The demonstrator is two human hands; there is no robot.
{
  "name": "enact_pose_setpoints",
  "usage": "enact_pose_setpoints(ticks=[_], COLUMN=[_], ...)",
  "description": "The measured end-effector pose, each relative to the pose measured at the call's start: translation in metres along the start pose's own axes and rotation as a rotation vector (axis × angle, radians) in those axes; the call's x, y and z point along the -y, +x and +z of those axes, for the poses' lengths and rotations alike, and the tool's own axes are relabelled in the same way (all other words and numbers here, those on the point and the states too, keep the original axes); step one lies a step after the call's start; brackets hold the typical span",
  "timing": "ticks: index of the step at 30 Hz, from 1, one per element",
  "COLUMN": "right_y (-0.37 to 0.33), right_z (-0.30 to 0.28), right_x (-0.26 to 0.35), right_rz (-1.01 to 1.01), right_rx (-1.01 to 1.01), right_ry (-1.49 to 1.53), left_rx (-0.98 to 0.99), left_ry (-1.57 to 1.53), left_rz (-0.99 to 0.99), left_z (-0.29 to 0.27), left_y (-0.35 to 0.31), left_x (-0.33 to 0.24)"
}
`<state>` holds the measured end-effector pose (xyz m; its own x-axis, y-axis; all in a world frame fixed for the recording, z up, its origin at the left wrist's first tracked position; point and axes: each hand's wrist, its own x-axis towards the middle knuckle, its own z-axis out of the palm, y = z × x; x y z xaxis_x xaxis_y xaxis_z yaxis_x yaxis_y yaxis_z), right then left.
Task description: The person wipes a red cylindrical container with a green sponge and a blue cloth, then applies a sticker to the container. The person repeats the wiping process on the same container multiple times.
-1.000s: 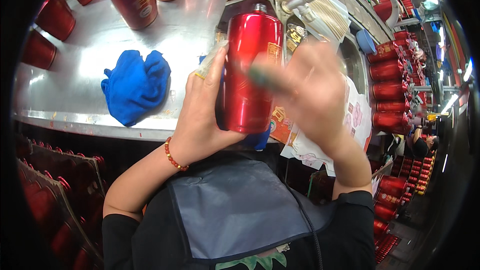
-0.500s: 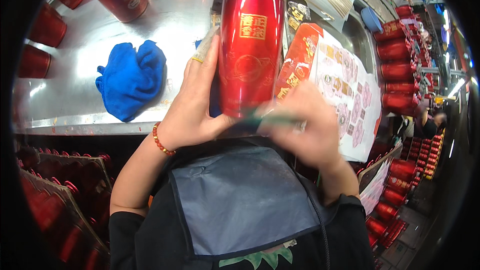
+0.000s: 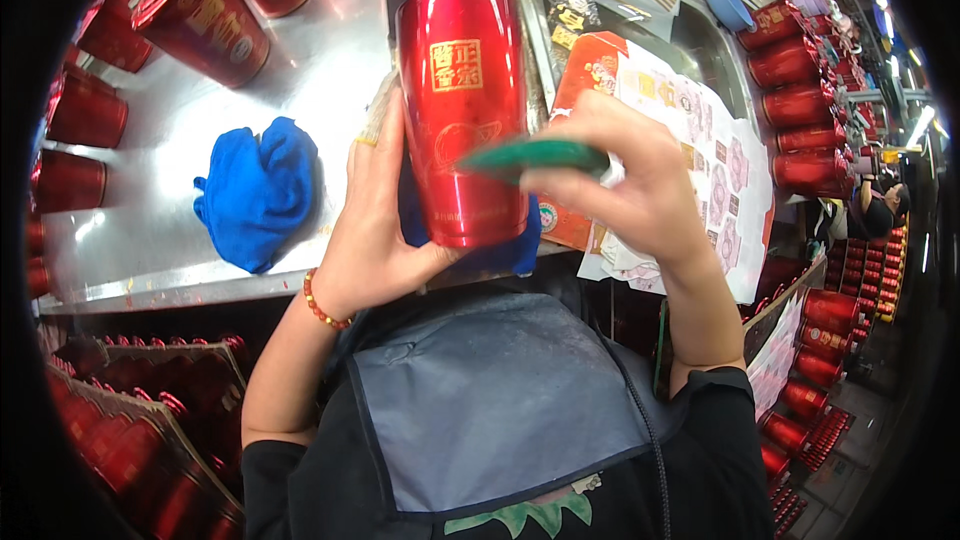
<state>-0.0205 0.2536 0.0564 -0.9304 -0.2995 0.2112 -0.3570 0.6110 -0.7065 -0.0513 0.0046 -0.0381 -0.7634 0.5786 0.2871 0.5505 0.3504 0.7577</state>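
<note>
Moved up from the bottle's (image 3: pixel 470 110) base, my right hand (image 3: pixel 640 178) grips a green tool (image 3: pixel 550 157) (a hard slip could scratch the finish); my left hand (image 3: pixel 372 225) clasps the bottle over blue cloth (image 3: pixel 518 257).

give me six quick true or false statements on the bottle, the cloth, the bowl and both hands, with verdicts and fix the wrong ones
1. The left hand holds a glossy red bottle. True.
2. The right hand is empty. False: it holds a green pointed tool.
3. A crumpled blue cloth lies on the shiny metal table. True.
4. The square gold print is at the bottle's base. False: it is on the upper part, nearer the neck.
5. A red-and-gold beaded bracelet circles the right wrist. False: it circles the left.
6. A round light-blue bowl is to the right of the bottle. True.
</note>
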Motion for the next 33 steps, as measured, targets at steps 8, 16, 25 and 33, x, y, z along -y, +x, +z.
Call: enact_pose_setpoints(ticks=[8,16,25,33], right_y=[0.011,-0.002,0.059,0.08], right_z=[-0.078,-0.152,-0.131,-0.114], right_x=[-0.109,-0.278,-0.311,-0.36], right_rz=[0.376,0.835,0.96,0.926], right_rx=[-0.44,-0.428,-0.192,-0.17], right_ry=[0.203,0.463,-0.248,-0.413], left_rx=[-0.081,-0.14,-0.098,-0.092], left_ry=[0.32,-0.022,0.209,0.163], left_rz=[0.148,-0.098,-0.009,-0.038], left_z=[0.008,0.014,0.02,0.02], left_y=[0.02,-0.011,-0.008,-0.008], left_x=[-0.049,-0.013,-0.027,-0.027])
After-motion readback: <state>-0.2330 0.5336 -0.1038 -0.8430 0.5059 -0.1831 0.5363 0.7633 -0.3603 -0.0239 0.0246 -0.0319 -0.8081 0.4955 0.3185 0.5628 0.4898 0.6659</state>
